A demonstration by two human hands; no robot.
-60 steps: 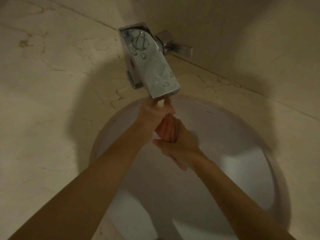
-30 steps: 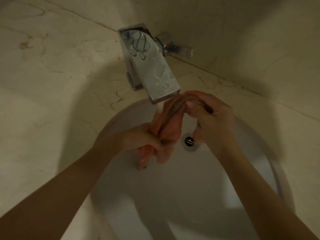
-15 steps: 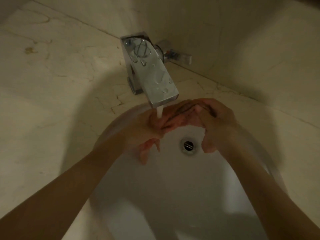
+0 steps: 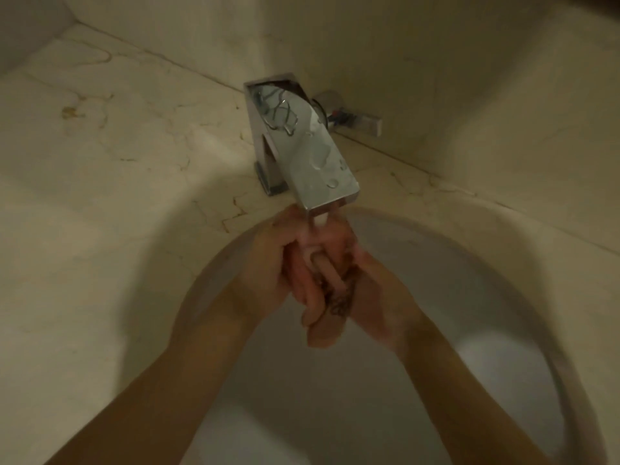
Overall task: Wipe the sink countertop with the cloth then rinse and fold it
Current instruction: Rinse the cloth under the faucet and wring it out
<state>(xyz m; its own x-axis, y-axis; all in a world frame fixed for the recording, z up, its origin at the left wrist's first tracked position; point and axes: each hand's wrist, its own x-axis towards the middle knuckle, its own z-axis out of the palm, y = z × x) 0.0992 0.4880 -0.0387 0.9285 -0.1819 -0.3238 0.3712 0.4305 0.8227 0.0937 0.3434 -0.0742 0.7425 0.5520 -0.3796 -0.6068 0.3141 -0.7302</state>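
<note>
Rinsing at round white basin sink (image 4: 503, 273), far table edge.
Both grips, left hand (image 4: 265, 263) and right hand (image 4: 372, 297), closed on bunched wet pink cloth (image 4: 322, 297) under square chrome faucet (image 4: 312, 156).

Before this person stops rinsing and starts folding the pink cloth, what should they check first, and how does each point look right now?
1. Water running from the square chrome tap: ok, a stream falls from its spout.
2. Pinkish cloth under that stream: ok, bunched directly below it.
3. Both hands gripping: ok, left hand and right hand close on the cloth from either side.
4. Cloth held over the white round basin, not the beige marble countertop: ok.
5. Cloth rinsed clean: cannot tell, dark marks show on it, dirt or pattern unclear.
6. Drain clear: cannot tell, hidden behind the hands.
</note>
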